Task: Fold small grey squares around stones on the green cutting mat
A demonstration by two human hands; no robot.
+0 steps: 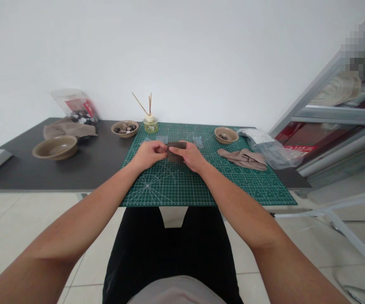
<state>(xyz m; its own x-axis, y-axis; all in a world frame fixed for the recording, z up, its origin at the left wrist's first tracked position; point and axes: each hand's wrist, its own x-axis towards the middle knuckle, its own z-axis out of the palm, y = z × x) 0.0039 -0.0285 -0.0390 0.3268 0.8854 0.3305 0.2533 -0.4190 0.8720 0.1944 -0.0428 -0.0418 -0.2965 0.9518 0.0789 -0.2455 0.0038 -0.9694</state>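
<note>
Over the green cutting mat [157, 192], my right hand [194, 157] grips a flat, dark brown square piece [176, 157], with the thumb laid across its face. What the piece is made of I cannot tell. My left hand [151, 154] is closed in a pinch at the piece's left edge; anything between its fingertips is too small or hidden to make out. Just beyond the hands lie small clear plastic packets [198, 142] on the mat. To the right rests a crumpled brown cloth [246, 159].
A small bowl of stones [124, 134] and a reed diffuser [151, 125] stand at the back. Another small bowl [226, 141] holds a few dark pieces. Farther left are a larger bowl [55, 148], a cloth [65, 128] and a bag of stones [77, 105]. Clear plastic bag [268, 147] lies right.
</note>
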